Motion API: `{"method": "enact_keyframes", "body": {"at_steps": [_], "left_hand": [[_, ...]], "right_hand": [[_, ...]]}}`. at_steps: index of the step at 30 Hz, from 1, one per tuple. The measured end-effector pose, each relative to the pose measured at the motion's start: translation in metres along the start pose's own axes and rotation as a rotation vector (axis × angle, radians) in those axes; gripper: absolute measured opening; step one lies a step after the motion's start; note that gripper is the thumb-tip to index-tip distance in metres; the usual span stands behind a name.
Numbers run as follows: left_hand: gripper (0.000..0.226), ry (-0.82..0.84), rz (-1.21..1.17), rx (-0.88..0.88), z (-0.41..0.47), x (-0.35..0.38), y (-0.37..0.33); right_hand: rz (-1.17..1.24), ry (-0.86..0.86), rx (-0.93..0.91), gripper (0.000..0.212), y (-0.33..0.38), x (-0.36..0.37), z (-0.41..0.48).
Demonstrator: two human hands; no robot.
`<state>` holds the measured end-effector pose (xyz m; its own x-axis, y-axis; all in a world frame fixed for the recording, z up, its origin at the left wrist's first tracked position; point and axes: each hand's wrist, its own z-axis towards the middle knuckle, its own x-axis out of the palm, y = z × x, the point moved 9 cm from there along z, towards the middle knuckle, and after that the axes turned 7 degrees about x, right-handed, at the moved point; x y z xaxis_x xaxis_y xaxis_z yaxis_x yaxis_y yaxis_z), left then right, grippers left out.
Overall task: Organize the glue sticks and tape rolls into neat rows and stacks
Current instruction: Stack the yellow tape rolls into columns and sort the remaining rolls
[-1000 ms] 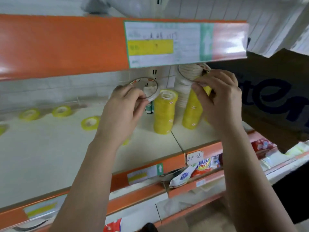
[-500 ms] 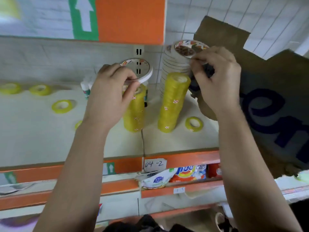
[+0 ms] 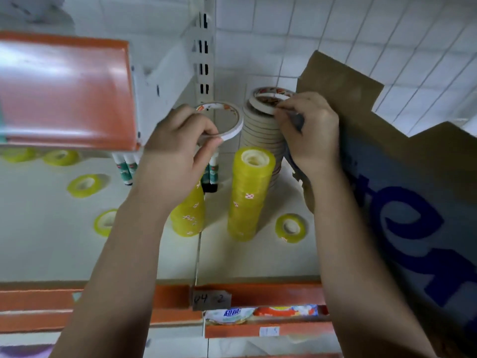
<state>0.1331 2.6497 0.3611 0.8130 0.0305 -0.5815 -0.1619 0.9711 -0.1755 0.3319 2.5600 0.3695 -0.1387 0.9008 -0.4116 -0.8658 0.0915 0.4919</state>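
Note:
My left hand (image 3: 178, 153) pinches a thin white tape roll (image 3: 227, 120) held up above the shelf. My right hand (image 3: 308, 133) grips another thin white roll (image 3: 265, 103) lying tilted on top of a tall stack of white tape rolls (image 3: 260, 135) at the back right. In front stand two stacks of yellow tape rolls, one (image 3: 249, 192) in plain view, the other (image 3: 189, 218) partly hidden by my left wrist. Loose yellow rolls (image 3: 291, 227) (image 3: 84, 184) (image 3: 104, 222) lie flat on the shelf. Glue sticks (image 3: 126, 169) stand upright behind my left hand.
An orange upper shelf edge (image 3: 67, 91) overhangs the left. A brown cardboard box with blue print (image 3: 402, 177) leans close on the right, behind my right hand. The orange front rail (image 3: 258, 293) carries a paper label; packaged goods sit on the shelf below.
The view has tilted and shifted. My right hand has brought its white roll down onto the top of the white stack. My left hand still holds its roll near the same spot.

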Motion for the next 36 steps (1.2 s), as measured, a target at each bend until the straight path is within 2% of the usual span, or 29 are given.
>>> {"method": "enact_keyframes", "body": {"at_steps": [11, 23, 36], "left_hand": [[0.011, 0.001, 0.017, -0.035, 0.009, 0.005, 0.006], [0.014, -0.015, 0.030, -0.058, 0.004, 0.003, 0.010], [0.015, -0.018, 0.013, -0.061, 0.005, 0.005, 0.009]], "right_hand": [[0.080, 0.042, 0.040, 0.022, -0.017, 0.014, -0.002], [0.126, -0.037, -0.009, 0.017, -0.018, 0.013, -0.003], [0.145, -0.027, 0.012, 0.021, -0.023, 0.016, 0.000]]}}
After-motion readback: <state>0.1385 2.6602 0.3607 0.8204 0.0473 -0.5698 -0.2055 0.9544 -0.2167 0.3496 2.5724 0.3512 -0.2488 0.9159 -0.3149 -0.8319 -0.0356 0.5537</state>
